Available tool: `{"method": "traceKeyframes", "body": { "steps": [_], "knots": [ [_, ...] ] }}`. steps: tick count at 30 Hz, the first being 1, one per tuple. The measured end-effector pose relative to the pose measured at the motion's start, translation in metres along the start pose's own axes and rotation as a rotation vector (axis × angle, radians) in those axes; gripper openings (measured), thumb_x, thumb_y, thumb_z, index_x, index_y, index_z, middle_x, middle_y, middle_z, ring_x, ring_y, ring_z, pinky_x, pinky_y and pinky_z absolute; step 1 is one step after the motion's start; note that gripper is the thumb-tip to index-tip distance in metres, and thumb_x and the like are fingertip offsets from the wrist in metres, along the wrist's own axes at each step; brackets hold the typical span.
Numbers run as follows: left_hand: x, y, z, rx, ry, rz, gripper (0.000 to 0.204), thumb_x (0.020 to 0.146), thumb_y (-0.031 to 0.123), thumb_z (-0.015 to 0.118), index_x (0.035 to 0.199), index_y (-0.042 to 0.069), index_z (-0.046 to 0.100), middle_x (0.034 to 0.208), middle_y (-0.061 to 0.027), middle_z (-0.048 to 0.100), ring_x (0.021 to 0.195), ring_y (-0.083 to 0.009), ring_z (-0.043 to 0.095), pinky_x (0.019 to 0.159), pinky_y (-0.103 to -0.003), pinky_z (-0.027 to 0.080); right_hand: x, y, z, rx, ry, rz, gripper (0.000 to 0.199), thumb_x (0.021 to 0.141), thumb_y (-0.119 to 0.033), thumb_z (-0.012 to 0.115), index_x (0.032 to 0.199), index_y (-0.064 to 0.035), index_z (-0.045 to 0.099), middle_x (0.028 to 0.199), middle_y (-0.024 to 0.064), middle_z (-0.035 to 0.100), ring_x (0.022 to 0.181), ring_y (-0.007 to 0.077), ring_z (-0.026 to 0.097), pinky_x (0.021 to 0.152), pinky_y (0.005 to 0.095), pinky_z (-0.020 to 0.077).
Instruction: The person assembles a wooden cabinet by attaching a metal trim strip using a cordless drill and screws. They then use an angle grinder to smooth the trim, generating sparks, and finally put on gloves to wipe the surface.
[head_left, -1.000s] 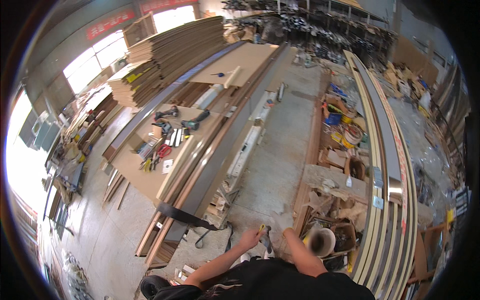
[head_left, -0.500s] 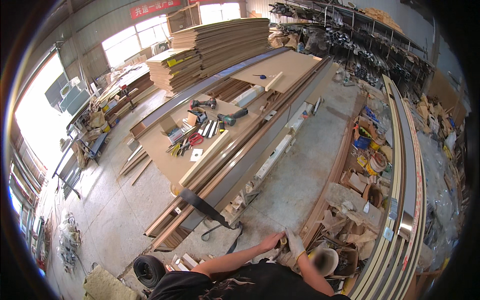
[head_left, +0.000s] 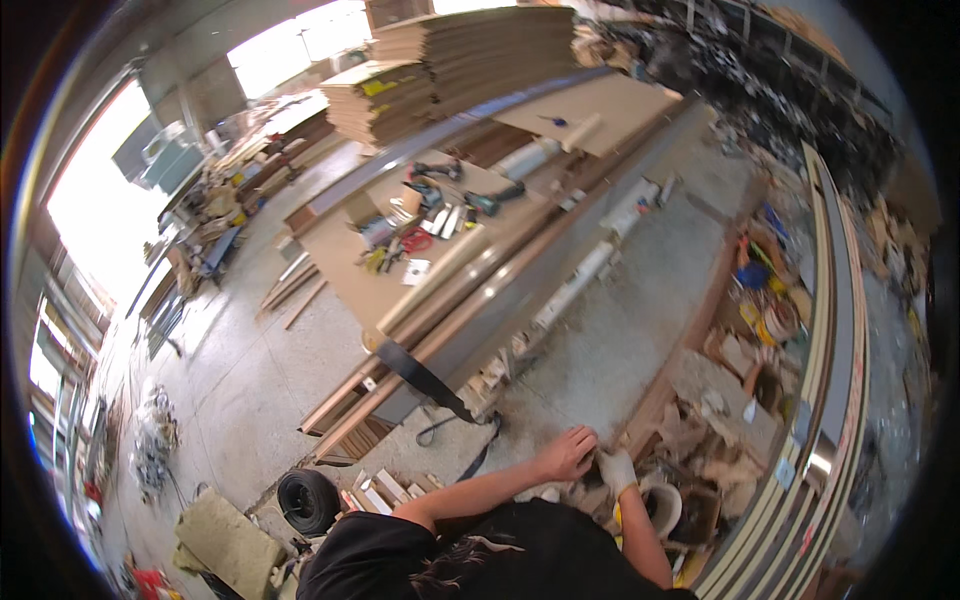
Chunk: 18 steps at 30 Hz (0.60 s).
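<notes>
My left hand [head_left: 567, 453] is bare, its fingers curled and close together. My right hand [head_left: 617, 470] wears a white glove and is beside the left one, fingers drawn in. Between the two hands, just in front of my body, is something small and dark that I cannot make out. A white bucket [head_left: 664, 505] stands just right of my gloved hand, on the floor. On the left, the workbench edge is made of long brown profiles [head_left: 470, 335], with a black strap [head_left: 425, 380] hanging over their near end.
On the bench's brown board [head_left: 335, 270] lie a red-handled pair of scissors [head_left: 416, 240], a green drill [head_left: 495, 198] and another drill [head_left: 437, 170]. Long profiles [head_left: 825, 340] run along the right. A black coil [head_left: 308, 503] sits near my left side. Clutter and plastic wrap fill the right floor.
My view has shifted, so the bench appears higher and farther right. Both hands have moved forward and slightly right, and the bare left hand has lifted a little above the gloved one.
</notes>
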<state>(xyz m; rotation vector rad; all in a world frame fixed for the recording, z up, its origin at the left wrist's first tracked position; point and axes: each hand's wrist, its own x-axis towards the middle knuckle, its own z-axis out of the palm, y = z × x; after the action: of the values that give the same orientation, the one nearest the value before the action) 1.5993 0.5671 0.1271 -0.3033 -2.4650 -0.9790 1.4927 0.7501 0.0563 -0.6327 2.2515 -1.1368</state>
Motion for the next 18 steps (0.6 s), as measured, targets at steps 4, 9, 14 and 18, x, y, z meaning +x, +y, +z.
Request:
{"method": "traceKeyframes", "body": {
  "steps": [4, 9, 14, 18],
  "knots": [
    [0.013, 0.01, 0.008, -0.164, -0.161, 0.117, 0.031, 0.092, 0.013, 0.071, 0.119, 0.002, 0.059, 0.116, -0.0207, 0.063, 0.106, -0.0421, 0.064, 0.088, -0.049, 0.055, 0.016, 0.044, 0.016, 0.565, 0.063, 0.012, 0.024, 0.1, -0.02, 0.067, 0.099, 0.0025, 0.076, 0.097, 0.0284, 0.075, 0.089, 0.0423, 0.075, 0.074, 0.0459, 0.0567],
    [-0.03, -0.041, 0.072, 0.084, -0.433, -0.216, 0.047, 0.095, 0.016, 0.064, 0.138, -0.004, 0.058, 0.124, -0.0289, 0.068, 0.105, -0.0469, 0.07, 0.087, -0.053, 0.058, -0.016, -0.059, -0.04, -0.137, 0.353, 0.02, 0.029, 0.098, -0.026, 0.071, 0.092, 0.0019, 0.077, 0.089, 0.0253, 0.076, 0.079, 0.0401, 0.076, 0.069, 0.0462, 0.0573],
    [0.045, -0.104, 0.103, -0.562, -0.245, -1.102, 0.034, 0.096, 0.008, 0.056, 0.126, -0.005, 0.063, 0.108, -0.0255, 0.071, 0.09, -0.0377, 0.07, 0.079, -0.048, 0.056, -0.009, -0.038, -0.026, -0.182, 0.248, -0.186, 0.028, 0.099, -0.027, 0.069, 0.094, -0.0003, 0.075, 0.081, 0.0247, 0.073, 0.082, 0.046, 0.072, 0.072, 0.0529, 0.0542],
    [0.07, -0.082, 0.099, -0.548, -0.234, -0.958, 0.028, 0.103, 0.018, 0.057, 0.119, -0.003, 0.066, 0.103, -0.0181, 0.073, 0.092, -0.0281, 0.069, 0.083, -0.043, 0.054, -0.001, -0.082, -0.069, 0.096, 0.389, -0.021, 0.024, 0.101, -0.023, 0.07, 0.093, -0.0008, 0.075, 0.081, 0.0231, 0.073, 0.074, 0.0413, 0.073, 0.067, 0.0467, 0.0546]
  ]
}}
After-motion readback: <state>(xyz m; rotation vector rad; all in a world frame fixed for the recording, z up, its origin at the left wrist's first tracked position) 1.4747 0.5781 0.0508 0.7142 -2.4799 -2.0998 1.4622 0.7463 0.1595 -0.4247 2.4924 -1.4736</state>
